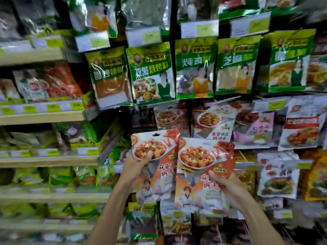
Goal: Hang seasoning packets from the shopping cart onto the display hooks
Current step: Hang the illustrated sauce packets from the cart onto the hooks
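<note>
While the left packet [156, 174] is gripped by the left hand [136, 165] and the right packet [198, 175] by the right hand [228, 188], one could be knocked loose where their edges overlap.

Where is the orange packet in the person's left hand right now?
Head view, lower middle: the left hand grips the orange packet, just left of and partly behind the matching packet in the right hand, below the green packets.
</note>
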{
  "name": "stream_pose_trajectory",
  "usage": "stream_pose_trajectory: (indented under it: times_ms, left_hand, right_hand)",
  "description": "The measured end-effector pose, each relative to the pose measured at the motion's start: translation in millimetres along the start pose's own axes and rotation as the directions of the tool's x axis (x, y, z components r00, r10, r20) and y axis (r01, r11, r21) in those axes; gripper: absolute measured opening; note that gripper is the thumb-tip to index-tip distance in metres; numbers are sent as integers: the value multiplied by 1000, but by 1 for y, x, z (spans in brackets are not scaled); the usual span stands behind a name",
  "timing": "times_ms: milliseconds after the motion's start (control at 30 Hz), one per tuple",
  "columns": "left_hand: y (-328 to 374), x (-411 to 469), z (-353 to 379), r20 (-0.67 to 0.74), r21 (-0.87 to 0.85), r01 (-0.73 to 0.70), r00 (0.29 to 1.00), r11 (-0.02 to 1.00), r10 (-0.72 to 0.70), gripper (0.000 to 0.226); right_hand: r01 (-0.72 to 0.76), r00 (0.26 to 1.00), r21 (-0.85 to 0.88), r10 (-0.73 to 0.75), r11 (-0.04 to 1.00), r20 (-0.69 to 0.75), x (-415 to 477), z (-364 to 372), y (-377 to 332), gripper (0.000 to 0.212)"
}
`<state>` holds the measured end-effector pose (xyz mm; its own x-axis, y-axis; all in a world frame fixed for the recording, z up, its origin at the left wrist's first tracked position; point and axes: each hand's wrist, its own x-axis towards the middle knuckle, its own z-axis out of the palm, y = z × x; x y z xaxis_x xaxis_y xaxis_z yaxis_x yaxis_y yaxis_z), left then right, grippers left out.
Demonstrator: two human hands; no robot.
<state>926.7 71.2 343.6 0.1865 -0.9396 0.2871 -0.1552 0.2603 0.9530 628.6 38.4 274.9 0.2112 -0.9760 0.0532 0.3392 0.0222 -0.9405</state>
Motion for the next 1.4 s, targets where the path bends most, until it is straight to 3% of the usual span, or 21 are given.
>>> stream_pose_trajectory:
  times_ms: [67,167,500,600,800,1200,1400]
  left_hand:
    - [-5,11,-10,-20,-8,19,1000,1000,-19,63]
    - [-6,28,-10,-34,-29,58,998,998,-59,54]
    - [14,103,43,-59,-83,55,997,995,-59,59]
    - [13,117,51,-88,-113,56,994,992,-66,45]
    - [0,129,65,-108,-111,63,991,992,-75,60]
    - [-9,143,63,-105,-147,121,985,982,-137,27]
    - [-7,139,61,-118,-131,173,975,976,-189,35]
  right_hand:
    - [5,1000,-41,-6,999,-9,7,11,0,57]
    - [6,1000,-57,-7,998,-13,15,19,-7,58]
    - [19,999,-28,-20,999,-26,55,2,-37,62]
    - [26,1000,-48,-26,999,-6,64,-4,-43,59]
    - [-4,999,-77,7,997,37,81,-9,-52,42]
    - [-20,1000,-51,21,999,14,91,2,-45,45]
    - [0,1000,-79,0,997,0,89,13,-40,47]
